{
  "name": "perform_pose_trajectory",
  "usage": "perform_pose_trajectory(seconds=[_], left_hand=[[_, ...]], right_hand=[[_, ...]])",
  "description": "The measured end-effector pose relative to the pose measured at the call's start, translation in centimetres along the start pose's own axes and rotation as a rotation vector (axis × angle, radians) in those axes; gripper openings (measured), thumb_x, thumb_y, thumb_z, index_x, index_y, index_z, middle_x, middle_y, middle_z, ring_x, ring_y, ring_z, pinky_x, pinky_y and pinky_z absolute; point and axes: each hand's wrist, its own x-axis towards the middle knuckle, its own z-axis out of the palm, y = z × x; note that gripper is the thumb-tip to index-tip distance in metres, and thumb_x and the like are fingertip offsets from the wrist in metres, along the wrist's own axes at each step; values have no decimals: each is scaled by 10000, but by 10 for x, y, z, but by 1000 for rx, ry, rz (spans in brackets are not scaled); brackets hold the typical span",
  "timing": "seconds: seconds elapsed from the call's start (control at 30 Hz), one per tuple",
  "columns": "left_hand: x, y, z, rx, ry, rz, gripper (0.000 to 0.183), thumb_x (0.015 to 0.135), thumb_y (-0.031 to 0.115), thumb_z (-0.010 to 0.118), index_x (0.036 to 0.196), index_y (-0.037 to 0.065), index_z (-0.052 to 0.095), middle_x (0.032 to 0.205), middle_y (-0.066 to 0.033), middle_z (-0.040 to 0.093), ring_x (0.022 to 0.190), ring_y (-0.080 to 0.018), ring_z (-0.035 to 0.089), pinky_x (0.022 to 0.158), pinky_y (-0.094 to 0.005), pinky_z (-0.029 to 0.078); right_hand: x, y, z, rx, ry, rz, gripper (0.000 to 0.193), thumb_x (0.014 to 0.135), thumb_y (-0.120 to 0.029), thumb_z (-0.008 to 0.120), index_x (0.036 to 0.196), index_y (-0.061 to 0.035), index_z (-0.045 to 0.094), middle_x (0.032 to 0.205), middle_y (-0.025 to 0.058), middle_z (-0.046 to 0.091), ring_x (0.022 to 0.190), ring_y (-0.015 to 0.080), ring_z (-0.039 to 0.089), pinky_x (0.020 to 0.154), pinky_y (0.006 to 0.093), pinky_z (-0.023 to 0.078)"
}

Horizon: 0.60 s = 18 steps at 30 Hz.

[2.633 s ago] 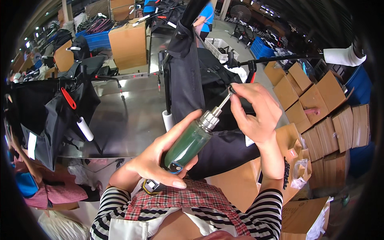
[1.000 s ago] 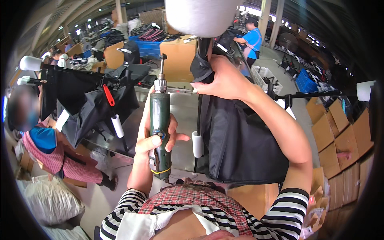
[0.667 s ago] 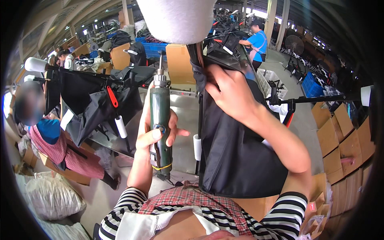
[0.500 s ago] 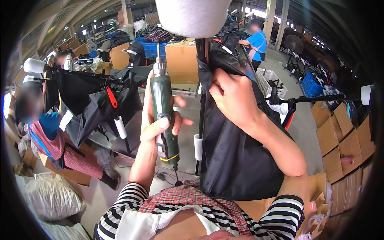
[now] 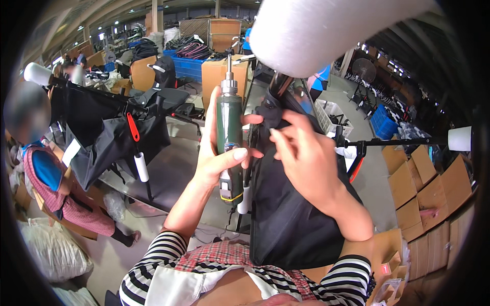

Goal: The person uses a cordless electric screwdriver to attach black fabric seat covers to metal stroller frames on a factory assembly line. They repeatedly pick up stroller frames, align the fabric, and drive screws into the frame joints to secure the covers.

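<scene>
My left hand [image 5: 218, 164] is wrapped round a dark green electric screwdriver [image 5: 229, 120], held upright with its bit pointing up. Its outstretched fingertips reach to the edge of the black fabric beside the tool. With bent fingers, my right hand [image 5: 306, 160] pinches at the bunched top of a black fabric panel [image 5: 296, 219], where it wraps a dark tube [image 5: 279, 84]. What lies between these fingertips is too small to make out. A large white padded roll [image 5: 326, 35] looms at the tube's upper end. A smaller white sleeve [image 5: 244, 200] sits low beside the panel.
At left, a co-worker [image 5: 56, 178] stands by another black fabric frame [image 5: 112, 132] with a red strap-like piece [image 5: 132, 126]. A dark bar [image 5: 403, 142] juts out at right. Cardboard boxes [image 5: 429, 188], a white crate [image 5: 332, 118] and a plastic sack [image 5: 53, 250] stand around.
My left hand has brought the screwdriver rightward, close to the tube and fabric. My right hand has shifted slightly lower, its fingers looser at the fabric. The white roll appears further right.
</scene>
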Motion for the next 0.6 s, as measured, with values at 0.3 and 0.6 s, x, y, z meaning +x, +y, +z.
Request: perform_pose_trajectory(seconds=[0.3, 0.6], left_hand=[[-3, 3, -1, 56, 21, 13, 1213, 753, 113, 808, 1597, 230, -56, 1290, -272, 556, 640, -168, 647, 721, -365, 617], [-86, 13, -1, 57, -45, -374, 1296, 662, -12, 819, 1604, 253, -31, 1041, -225, 590, 625, -199, 665, 698, -439, 608]], right_hand=[[40, 29, 11, 335, -331, 54, 348, 878, -106, 707, 1189, 5, 599, 983, 230, 694, 901, 355, 706, 776, 423, 536], [18, 55, 20, 117, -107, -231, 302, 859, -43, 704, 1142, 20, 619, 752, 182, 651, 639, 341, 671, 568, 379, 516]])
